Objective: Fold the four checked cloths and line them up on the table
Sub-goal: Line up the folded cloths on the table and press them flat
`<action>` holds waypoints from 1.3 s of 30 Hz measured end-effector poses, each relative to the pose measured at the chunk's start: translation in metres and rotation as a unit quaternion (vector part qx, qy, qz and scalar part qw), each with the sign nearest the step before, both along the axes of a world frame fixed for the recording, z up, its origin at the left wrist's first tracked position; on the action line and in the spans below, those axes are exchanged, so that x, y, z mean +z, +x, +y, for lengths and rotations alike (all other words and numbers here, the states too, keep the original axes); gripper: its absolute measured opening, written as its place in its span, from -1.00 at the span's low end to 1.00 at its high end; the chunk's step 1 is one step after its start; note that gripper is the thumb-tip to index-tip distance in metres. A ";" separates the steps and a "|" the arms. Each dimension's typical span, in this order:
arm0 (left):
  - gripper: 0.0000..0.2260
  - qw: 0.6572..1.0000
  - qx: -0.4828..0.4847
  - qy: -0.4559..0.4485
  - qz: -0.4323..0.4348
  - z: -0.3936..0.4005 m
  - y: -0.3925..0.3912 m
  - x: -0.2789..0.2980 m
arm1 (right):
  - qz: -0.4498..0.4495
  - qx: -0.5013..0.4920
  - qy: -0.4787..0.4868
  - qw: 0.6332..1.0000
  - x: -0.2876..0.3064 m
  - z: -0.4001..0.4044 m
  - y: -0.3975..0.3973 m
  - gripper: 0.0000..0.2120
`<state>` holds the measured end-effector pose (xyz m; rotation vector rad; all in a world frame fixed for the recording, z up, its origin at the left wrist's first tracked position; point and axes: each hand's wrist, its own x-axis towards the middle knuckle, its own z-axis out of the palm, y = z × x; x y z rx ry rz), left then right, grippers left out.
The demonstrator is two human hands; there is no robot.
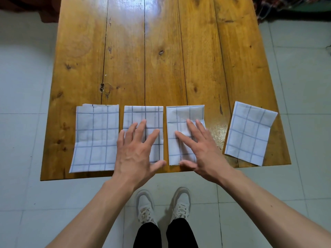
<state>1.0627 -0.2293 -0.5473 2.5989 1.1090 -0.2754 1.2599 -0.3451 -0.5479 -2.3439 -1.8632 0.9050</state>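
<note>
Several folded white cloths with blue checks lie in a row along the near edge of the wooden table (161, 59). The leftmost cloth (95, 138) lies untouched. My left hand (138, 151) rests flat with fingers spread on the second cloth (143, 115). My right hand (198, 149) lies flat, fingers apart, on the third cloth (184, 113). The fourth cloth (249, 133) sits further right, turned at a slight angle and set apart from the others by a wider gap. Neither hand grips anything.
The table's near edge (107, 176) runs just below the cloths, and its right edge is close to the fourth cloth. White tiled floor (23, 86) surrounds the table. My shoes (163, 204) stand just before the table. Dark fabric (286, 6) shows at the far right.
</note>
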 end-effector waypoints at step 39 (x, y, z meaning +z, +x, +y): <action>-0.37 0.999 -0.020 -0.027 -0.030 -0.058 0.101 0.010 | -0.009 -0.285 0.020 0.958 0.003 -0.086 0.096 -0.15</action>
